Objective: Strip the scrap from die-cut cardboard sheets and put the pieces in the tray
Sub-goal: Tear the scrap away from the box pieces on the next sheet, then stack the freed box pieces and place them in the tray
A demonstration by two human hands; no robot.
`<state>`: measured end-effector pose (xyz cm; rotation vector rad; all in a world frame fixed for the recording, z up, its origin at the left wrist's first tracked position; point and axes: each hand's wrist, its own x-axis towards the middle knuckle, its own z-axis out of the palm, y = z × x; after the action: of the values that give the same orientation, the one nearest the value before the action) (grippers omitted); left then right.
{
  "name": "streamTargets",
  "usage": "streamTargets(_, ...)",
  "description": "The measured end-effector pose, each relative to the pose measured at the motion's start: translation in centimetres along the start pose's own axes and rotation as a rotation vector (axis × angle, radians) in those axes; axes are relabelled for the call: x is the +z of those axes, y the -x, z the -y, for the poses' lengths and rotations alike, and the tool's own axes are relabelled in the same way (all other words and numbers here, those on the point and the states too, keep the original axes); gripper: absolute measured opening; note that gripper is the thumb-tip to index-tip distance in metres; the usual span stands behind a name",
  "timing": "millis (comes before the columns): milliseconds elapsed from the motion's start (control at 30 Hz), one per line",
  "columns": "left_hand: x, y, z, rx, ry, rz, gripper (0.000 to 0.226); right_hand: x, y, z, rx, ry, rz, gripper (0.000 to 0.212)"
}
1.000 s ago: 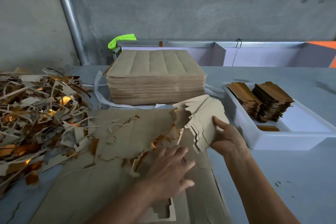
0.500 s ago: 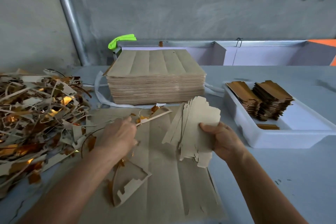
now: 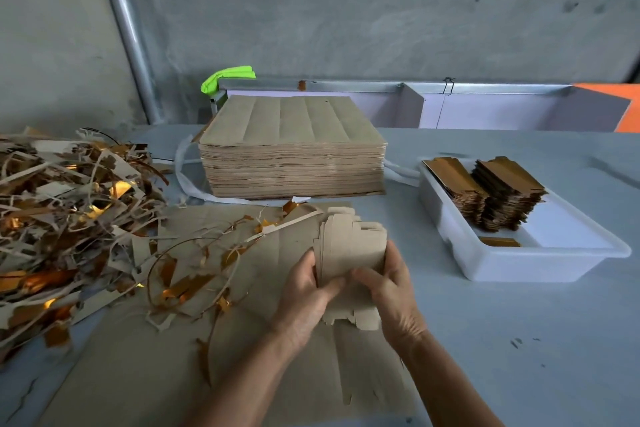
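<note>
Since half a second ago, left hand [image 3: 304,291] has left the scrap strips [image 3: 194,263] and joined right hand [image 3: 394,295] on the bundle of die-cut pieces [image 3: 351,253]; both grip it with curled fingers, thumbs across its face, above the stripped sheet [image 3: 166,374]. White tray [image 3: 519,265] with stacked pieces sits to the right, scrap pile [image 3: 65,218] to the left

Kraft-brown pieces [image 3: 349,246], gold-backed scrap [image 3: 69,218], white tray [image 3: 519,267]
</note>
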<state>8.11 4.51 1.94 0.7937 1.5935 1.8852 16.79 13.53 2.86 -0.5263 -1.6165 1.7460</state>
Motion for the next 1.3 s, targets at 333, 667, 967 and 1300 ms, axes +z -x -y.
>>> streamTargets(333,-0.8,0.1,1.2,-0.010,-0.084,0.066,0.043,-0.2,1.0,-1.1,0.112,0.146,0.026,0.038)
streamTargets(667,-1.3,-0.4,0.4,0.405,-0.707,-0.160,0.023,-1.6,-0.1,0.5,0.362,-0.022,-0.165,0.027)
streamTargets(967,-2.1,-0.1,0.1,0.958,-1.318,-0.077,0.020,-2.3,-0.8,1.1,0.623,-0.230,-0.124,0.029)
streamTargets(1300,-3.8,-2.1,-1.3,-0.107,-0.269,-0.183,0.026,-3.1,0.1,0.0,0.278,0.064,0.046,0.026)
